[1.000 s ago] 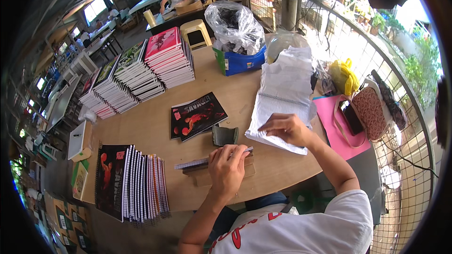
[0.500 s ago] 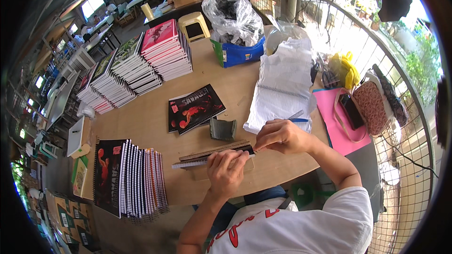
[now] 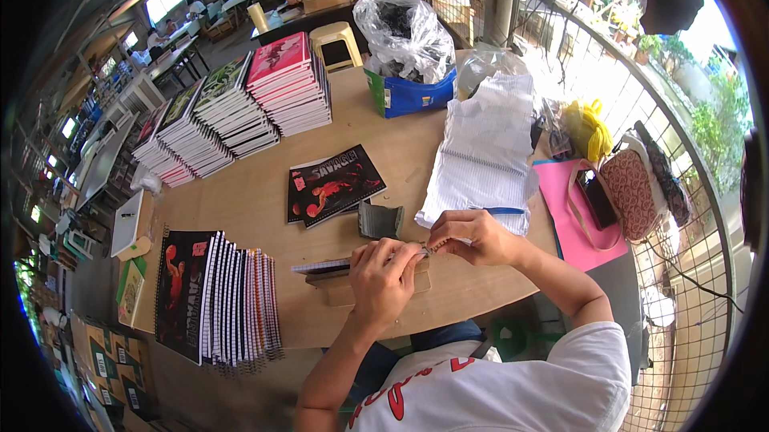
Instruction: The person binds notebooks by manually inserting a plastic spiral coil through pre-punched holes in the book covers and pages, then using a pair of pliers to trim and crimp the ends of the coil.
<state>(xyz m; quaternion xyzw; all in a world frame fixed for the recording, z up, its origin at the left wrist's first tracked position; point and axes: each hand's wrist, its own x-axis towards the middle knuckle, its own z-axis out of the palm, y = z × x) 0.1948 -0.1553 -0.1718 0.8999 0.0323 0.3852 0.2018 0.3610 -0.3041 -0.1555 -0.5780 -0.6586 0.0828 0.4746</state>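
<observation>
My left hand (image 3: 386,278) presses on a thin notebook block (image 3: 336,268) that lies on a brown board near the front edge of the wooden table (image 3: 240,191). My right hand (image 3: 473,237) meets the left one and pinches the block's right end; what sits between the fingertips is too small to tell. A blue pen (image 3: 501,210) lies just behind my right hand on a stack of white lined sheets (image 3: 485,151). A small grey folded piece (image 3: 379,220) stands just behind the hands.
A dark-covered spiral notebook (image 3: 332,183) lies mid-table. A row of spiral notebooks (image 3: 216,296) lies at the front left, tall stacks (image 3: 232,107) at the back left. A blue box with a plastic bag (image 3: 408,55), pink folder (image 3: 565,207), phone (image 3: 597,198) and patterned pouch (image 3: 633,191) are right.
My right hand left the white sheets and came down to the notebook block, joining the left hand at its right end. My left hand stayed on the block.
</observation>
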